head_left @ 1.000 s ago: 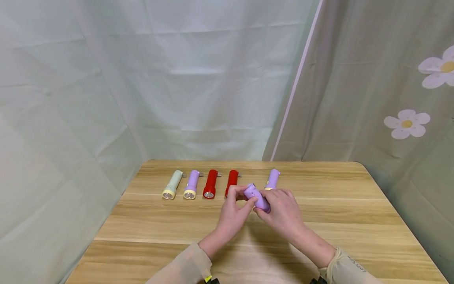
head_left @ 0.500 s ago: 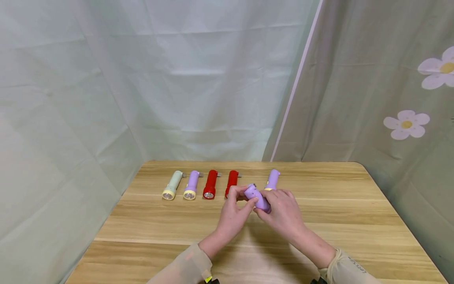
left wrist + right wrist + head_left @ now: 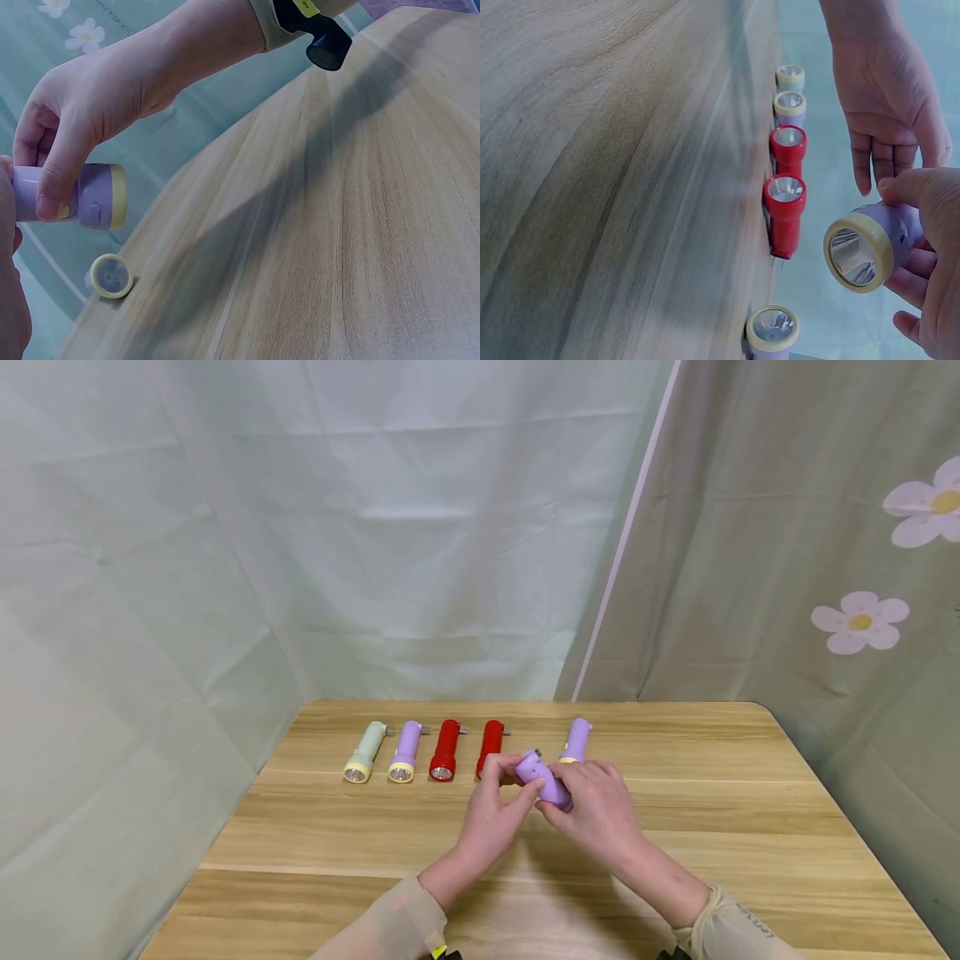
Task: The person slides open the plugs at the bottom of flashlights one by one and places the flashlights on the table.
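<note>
My right hand (image 3: pixel 596 806) grips a purple flashlight (image 3: pixel 542 781) by its body, raised above the wooden table. In the right wrist view the lens and pale yellow rim of this flashlight (image 3: pixel 859 255) show clearly. At its tail end my left hand (image 3: pixel 495 810) pinches it between thumb and fingers, where a small grey metal piece (image 3: pixel 537 753) shows. Behind the right hand lies another purple flashlight (image 3: pixel 577 739), partly covered by that hand. A red flashlight (image 3: pixel 491 745) is partly hidden behind the left hand.
To the left, a pale green flashlight (image 3: pixel 367 747), a purple one (image 3: pixel 407 747) and a red one (image 3: pixel 446 747) lie in a row, metal prongs sticking out sideways at their tails. A curtain (image 3: pixel 450 568) hangs behind the table (image 3: pixel 337 860).
The grey metal piece at the held flashlight's tail shows a little more than a second ago. Both hands keep almost the same place and hold.
</note>
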`<state>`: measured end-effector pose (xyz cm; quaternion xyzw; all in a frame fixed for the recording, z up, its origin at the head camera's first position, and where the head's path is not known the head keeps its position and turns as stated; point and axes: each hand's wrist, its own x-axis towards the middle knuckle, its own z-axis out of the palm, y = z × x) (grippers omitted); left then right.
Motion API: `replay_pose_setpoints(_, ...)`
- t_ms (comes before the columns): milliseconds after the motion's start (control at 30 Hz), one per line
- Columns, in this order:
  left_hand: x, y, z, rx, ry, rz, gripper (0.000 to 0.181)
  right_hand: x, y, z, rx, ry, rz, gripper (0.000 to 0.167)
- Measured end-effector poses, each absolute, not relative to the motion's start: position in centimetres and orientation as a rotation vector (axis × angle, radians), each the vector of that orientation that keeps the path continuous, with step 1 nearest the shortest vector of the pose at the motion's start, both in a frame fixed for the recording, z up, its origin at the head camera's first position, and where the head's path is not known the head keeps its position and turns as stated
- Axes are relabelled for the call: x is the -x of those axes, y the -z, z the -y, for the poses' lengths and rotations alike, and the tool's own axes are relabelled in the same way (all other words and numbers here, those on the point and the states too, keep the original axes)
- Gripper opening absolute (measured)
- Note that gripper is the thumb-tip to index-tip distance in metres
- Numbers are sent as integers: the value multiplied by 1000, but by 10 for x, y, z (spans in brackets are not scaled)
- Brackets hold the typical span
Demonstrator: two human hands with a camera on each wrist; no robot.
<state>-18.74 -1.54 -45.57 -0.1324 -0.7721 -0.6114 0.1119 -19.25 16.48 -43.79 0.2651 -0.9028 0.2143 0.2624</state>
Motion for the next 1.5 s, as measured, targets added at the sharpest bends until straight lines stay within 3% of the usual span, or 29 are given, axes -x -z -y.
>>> replay_pose_setpoints(1500,179,443,11,379,1740,2331,41,190,438,-166,-716,-585,2460,39)
